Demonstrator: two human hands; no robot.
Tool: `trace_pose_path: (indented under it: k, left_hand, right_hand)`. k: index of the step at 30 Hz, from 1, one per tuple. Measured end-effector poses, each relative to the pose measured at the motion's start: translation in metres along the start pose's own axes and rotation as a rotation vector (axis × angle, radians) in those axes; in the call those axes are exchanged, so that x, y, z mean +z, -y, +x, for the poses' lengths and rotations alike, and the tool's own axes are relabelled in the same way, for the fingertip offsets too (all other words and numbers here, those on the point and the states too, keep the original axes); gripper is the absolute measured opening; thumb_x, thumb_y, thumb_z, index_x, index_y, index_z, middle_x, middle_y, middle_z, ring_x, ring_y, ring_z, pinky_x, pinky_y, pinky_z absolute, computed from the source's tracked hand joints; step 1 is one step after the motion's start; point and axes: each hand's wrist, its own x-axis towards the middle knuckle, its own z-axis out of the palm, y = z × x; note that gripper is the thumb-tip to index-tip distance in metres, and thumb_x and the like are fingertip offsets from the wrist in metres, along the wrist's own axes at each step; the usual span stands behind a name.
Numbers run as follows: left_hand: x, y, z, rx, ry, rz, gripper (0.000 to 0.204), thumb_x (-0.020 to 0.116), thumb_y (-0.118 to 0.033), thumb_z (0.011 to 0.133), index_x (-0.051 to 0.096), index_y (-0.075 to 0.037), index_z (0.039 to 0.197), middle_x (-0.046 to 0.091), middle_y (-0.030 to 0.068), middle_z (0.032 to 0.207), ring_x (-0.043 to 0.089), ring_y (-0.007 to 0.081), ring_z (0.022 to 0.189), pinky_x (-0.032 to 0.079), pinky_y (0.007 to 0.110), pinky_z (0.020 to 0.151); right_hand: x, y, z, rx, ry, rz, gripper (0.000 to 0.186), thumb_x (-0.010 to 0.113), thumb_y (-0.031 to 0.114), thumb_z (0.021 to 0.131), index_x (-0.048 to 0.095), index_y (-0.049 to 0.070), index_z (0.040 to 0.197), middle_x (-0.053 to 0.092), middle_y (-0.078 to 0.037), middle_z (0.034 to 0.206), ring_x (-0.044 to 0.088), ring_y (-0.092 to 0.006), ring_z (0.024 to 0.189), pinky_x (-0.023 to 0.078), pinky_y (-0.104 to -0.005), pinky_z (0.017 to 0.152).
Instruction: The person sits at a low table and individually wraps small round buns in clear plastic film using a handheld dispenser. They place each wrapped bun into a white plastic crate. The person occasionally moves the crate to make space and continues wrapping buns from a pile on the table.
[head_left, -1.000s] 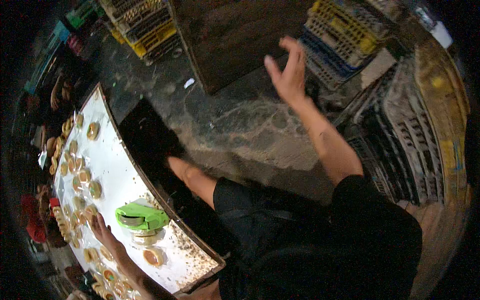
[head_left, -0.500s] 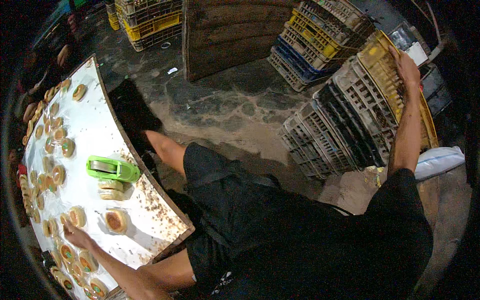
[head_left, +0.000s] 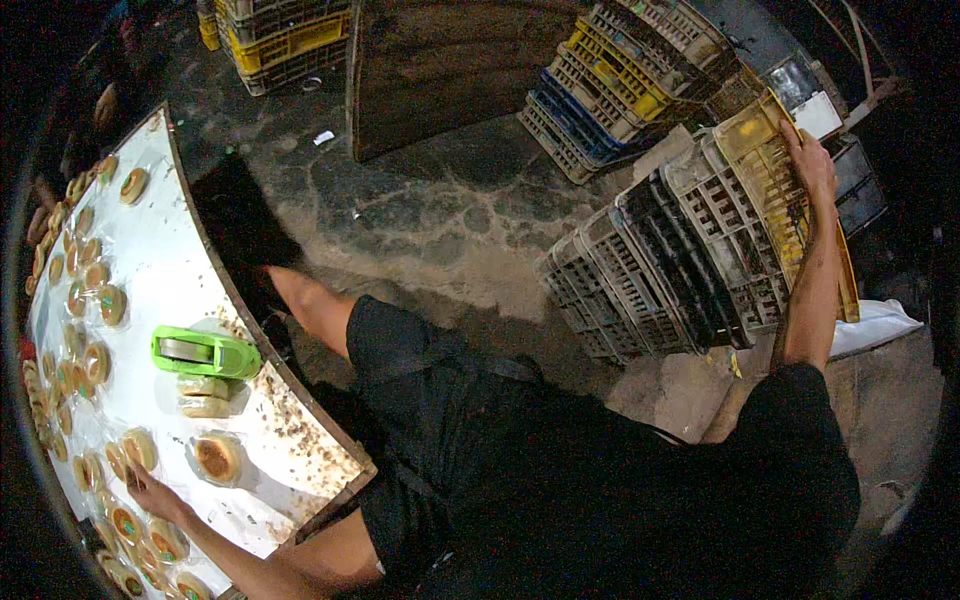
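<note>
My left hand [head_left: 158,497] is over the white tabletop [head_left: 165,300] at the left, fingers apart beside a round filled bun in clear wrap [head_left: 139,450]. Whether the fingertips touch a bun is hard to make out. Several more wrapped buns lie along the table's far left side, and one browned bun [head_left: 216,458] lies nearer me. A green tape dispenser [head_left: 205,353] stands just behind a small stack of pale buns [head_left: 203,397]. At the right, my right hand [head_left: 810,165] grips the rim of a yellow plastic crate [head_left: 762,150], the top one of a tilted-looking stack.
Under the yellow crate are grey and black crates [head_left: 690,250]. Another crate stack [head_left: 625,85] stands behind it, and a further one [head_left: 290,45] at the back left. A brown panel [head_left: 450,80] stands between them. A white sack [head_left: 875,328] lies at the right.
The whole view has shifted slightly, moving table and crates leftward in the picture. My left hand has drawn back a little from the buns. My right hand keeps its grip on the yellow crate.
</note>
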Motion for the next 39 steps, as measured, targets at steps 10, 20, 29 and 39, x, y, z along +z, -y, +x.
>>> trace_pose_path:
  k: [10,20,29,39]
  left_hand:
    - [0.006,0.041,0.005,-0.235,0.138,-0.167,0.055,0.057,-0.039,0.094,0.051,0.005,0.127,0.057,0.0175,0.125,0.056,0.0261,0.113,0.046,0.038,0.098]
    - [-0.011,0.059,0.002,-0.561,0.026,-0.428,0.050,0.059,-0.036,0.094,0.050,0.000,0.128,0.055,0.0132,0.128,0.053,0.0246,0.116,0.045,0.037,0.095]
    - [0.041,-0.018,0.073,-0.199,0.158,-0.423,0.053,0.059,-0.037,0.094,0.051,0.001,0.129,0.054,0.0148,0.130,0.052,0.0260,0.118,0.042,0.039,0.099]
    - [0.033,-0.073,0.000,0.026,0.266,-0.263,0.044,0.058,-0.031,0.095,0.054,0.003,0.122,0.058,0.0165,0.118,0.055,0.0247,0.108,0.045,0.037,0.091]
  right_hand:
    - [0.048,0.128,0.153,-0.050,0.012,-0.117,0.056,0.042,0.057,0.091,0.060,0.014,0.123,0.062,-0.023,0.116,0.059,-0.0405,0.109,0.046,-0.0514,0.086]
    - [0.064,0.264,0.271,-0.005,0.017,0.009,0.047,0.051,0.047,0.087,0.063,0.012,0.117,0.061,-0.019,0.122,0.059,-0.0389,0.111,0.046,-0.0492,0.088]
    - [-0.082,0.241,0.027,-0.111,-0.305,0.122,0.045,0.047,0.046,0.093,0.058,0.005,0.109,0.061,-0.023,0.115,0.054,-0.0455,0.108,0.045,-0.0492,0.086]
    - [-0.224,0.276,-0.219,-0.535,-0.383,0.480,0.039,0.056,0.042,0.092,0.059,0.013,0.118,0.066,-0.020,0.100,0.062,-0.0370,0.096,0.049,-0.0434,0.078]
